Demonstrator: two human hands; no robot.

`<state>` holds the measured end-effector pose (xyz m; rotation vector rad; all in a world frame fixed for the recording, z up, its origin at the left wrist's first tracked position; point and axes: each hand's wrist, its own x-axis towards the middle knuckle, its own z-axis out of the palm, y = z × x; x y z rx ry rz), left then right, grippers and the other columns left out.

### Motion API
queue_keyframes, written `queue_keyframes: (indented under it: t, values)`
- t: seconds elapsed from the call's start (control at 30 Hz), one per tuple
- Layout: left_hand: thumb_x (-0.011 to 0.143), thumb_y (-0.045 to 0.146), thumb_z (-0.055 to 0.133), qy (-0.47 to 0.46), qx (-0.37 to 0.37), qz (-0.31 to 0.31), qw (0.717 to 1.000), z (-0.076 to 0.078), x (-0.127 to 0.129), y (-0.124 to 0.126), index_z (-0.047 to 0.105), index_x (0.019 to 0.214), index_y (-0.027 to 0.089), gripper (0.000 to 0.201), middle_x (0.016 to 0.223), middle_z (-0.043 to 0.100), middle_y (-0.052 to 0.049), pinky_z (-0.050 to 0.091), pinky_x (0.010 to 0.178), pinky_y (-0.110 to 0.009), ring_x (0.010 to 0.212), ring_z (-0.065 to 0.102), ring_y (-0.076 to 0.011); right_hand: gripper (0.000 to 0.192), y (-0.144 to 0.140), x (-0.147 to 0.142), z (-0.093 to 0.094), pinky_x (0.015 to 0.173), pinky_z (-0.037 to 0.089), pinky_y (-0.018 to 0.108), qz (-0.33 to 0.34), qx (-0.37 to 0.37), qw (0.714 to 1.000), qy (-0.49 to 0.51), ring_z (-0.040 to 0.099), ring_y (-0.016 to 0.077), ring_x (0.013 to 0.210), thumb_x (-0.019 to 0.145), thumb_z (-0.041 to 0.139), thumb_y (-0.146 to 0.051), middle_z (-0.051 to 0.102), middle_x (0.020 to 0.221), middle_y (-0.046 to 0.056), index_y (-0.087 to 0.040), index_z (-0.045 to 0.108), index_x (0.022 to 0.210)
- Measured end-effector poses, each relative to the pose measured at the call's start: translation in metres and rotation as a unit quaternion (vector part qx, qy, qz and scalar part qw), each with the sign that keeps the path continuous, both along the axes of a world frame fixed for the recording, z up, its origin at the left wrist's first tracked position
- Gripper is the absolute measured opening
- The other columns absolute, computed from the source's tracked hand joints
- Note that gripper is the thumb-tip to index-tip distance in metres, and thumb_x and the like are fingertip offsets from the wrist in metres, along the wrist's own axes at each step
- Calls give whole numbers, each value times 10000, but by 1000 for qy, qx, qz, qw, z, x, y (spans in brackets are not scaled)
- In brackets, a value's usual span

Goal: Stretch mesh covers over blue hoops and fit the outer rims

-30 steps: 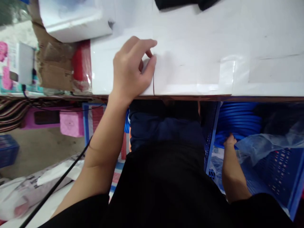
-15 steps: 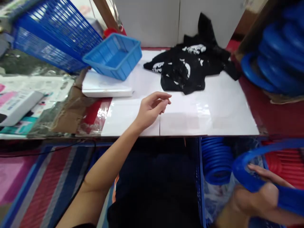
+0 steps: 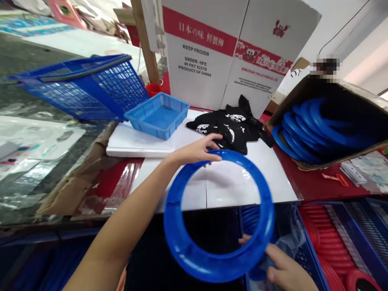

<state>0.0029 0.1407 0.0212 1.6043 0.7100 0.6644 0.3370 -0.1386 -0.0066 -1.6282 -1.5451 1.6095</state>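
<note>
A large blue plastic ring (image 3: 172,220) is held up over the table's front edge, its open middle facing me. My left hand (image 3: 201,151) is at the ring's top rim, thumb across it and the fingers curled around the rim. My right hand (image 3: 283,266) grips the ring at its lower right, with fingertips showing inside the opening. Behind the ring, black plastic bags with white print (image 3: 239,129) lie crumpled on the white table covering (image 3: 269,178).
A light blue tray (image 3: 160,117) sits on a white slab (image 3: 136,141) at left, beside a tilted blue basket (image 3: 106,89). Right, a cardboard box (image 3: 306,165) holds several blue rings (image 3: 315,125). Below are red rings (image 3: 330,242) in a crate. White cartons (image 3: 206,52) stand behind.
My right hand has brought the blue ring from the lower right to in front of me. My left hand now meets its top rim. The view has tilted up.
</note>
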Motion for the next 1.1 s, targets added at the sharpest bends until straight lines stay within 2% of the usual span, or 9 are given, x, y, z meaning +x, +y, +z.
queue_keyframes:
  t: [0.07, 0.27, 0.47, 0.57, 0.7, 0.83, 0.97, 1.03, 1.1]
  values:
    - [787, 471, 833, 95, 47, -21, 994, -4, -5, -1, 490, 1529, 259, 844, 1361, 675, -150, 628, 788, -395, 869, 740, -231, 756, 15, -6, -15, 1223, 420, 607, 31, -31, 999, 28, 604, 427, 1391, 758, 707, -852, 711, 1419, 114, -375, 756, 1343]
    - [869, 438, 711, 189, 176, -30, 966, -13, 6, 6, 696, 1288, 196, 485, 1310, 733, -103, 528, 1038, -379, 1191, 689, -291, 633, 62, -5, -25, 812, 618, 438, -185, 25, 983, -1, 755, 325, 891, 835, 621, -840, 810, 959, 110, -247, 816, 938]
    - [915, 446, 645, 266, 235, -37, 934, -24, 12, 3, 678, 1300, 212, 452, 1315, 738, -103, 511, 1017, -366, 1199, 680, -294, 549, 109, 4, 29, 711, 524, 374, -23, 151, 957, -248, 643, 236, 613, 964, 516, -668, 650, 576, 25, -247, 622, 628]
    - [911, 441, 649, 289, 269, -35, 918, -23, 14, 0, 664, 1294, 206, 450, 1263, 744, -112, 516, 965, -373, 1132, 690, -299, 339, 160, -9, 43, 741, 512, 351, -52, 284, 919, -267, 653, 223, 698, 960, 547, -529, 700, 719, 26, -247, 656, 807]
    - [918, 469, 662, 317, 296, -23, 901, -21, 14, -3, 680, 1258, 198, 435, 1180, 750, -121, 524, 918, -376, 1071, 706, -310, 175, 253, -50, 29, 777, 489, 354, -39, 373, 889, -264, 611, 217, 760, 863, 667, -396, 702, 825, 37, -236, 690, 933]
    - [898, 443, 697, 303, 325, -4, 896, -24, 15, -4, 691, 1254, 198, 432, 1247, 729, -131, 526, 971, -386, 1151, 691, -325, 183, 328, -79, 21, 730, 472, 316, -68, 412, 888, -194, 552, 190, 707, 738, 780, -275, 620, 692, 0, -233, 605, 708]
    - [902, 367, 660, 322, 316, 24, 892, -21, 8, -2, 544, 1492, 234, 617, 1323, 725, -121, 525, 979, -391, 1212, 684, -328, 258, 365, -51, 25, 781, 483, 303, -245, 480, 835, -112, 560, 197, 854, 1003, 382, -382, 571, 819, 10, -246, 508, 824]
    - [854, 371, 688, 385, 299, 43, 872, -13, -4, 0, 521, 1520, 228, 702, 1262, 752, -132, 532, 932, -401, 1163, 706, -353, 241, 374, -25, 22, 700, 465, 266, -400, 479, 780, 49, 526, 169, 762, 972, 461, -427, 489, 763, -33, -253, 450, 806]
    - [819, 423, 710, 451, 255, 55, 853, -3, -21, 1, 558, 1488, 206, 720, 1143, 780, -140, 540, 874, -397, 1066, 735, -362, 255, 377, 1, 15, 665, 459, 238, -450, 425, 765, 175, 514, 142, 705, 883, 609, -390, 456, 722, -59, -248, 431, 767]
